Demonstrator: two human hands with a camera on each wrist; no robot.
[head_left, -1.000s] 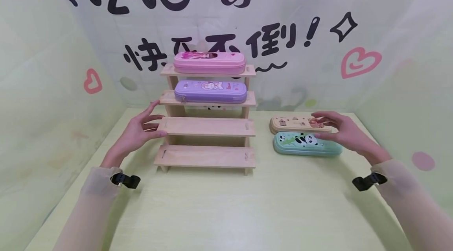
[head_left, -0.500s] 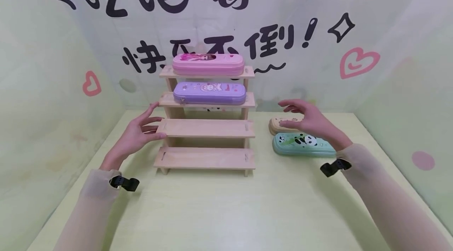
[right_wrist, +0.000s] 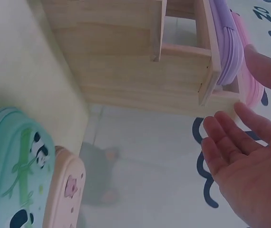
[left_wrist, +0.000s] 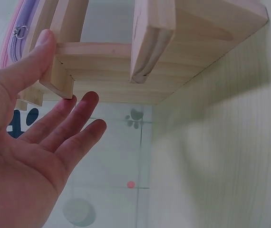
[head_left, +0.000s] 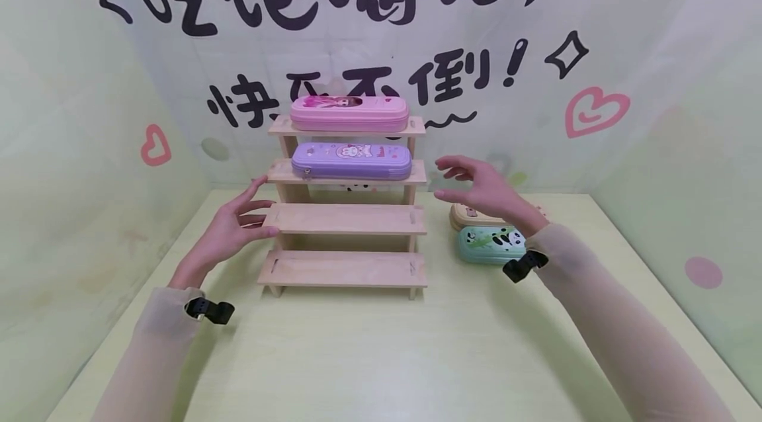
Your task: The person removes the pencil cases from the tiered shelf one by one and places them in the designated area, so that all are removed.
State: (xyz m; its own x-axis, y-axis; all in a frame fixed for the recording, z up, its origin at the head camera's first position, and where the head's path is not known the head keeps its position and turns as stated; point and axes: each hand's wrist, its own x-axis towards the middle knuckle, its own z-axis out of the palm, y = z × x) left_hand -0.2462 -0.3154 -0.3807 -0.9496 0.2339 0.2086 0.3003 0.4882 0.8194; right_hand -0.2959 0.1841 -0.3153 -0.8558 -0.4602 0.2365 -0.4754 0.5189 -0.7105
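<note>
Backing shelves (head_left: 342,268), lettering (head_left: 340,2) reads 吃饱喝饱.

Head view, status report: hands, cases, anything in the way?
Left hand at left end of the rack. Right hand holding nothing, right of the rack. Pink case on top shelf, purple case one below. Right sleeve partly hides green case.

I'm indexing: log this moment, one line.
left hand: at wooden rack; right hand: empty; top tier: pink pencil case; second: purple case; table: mint case, beige case
</note>
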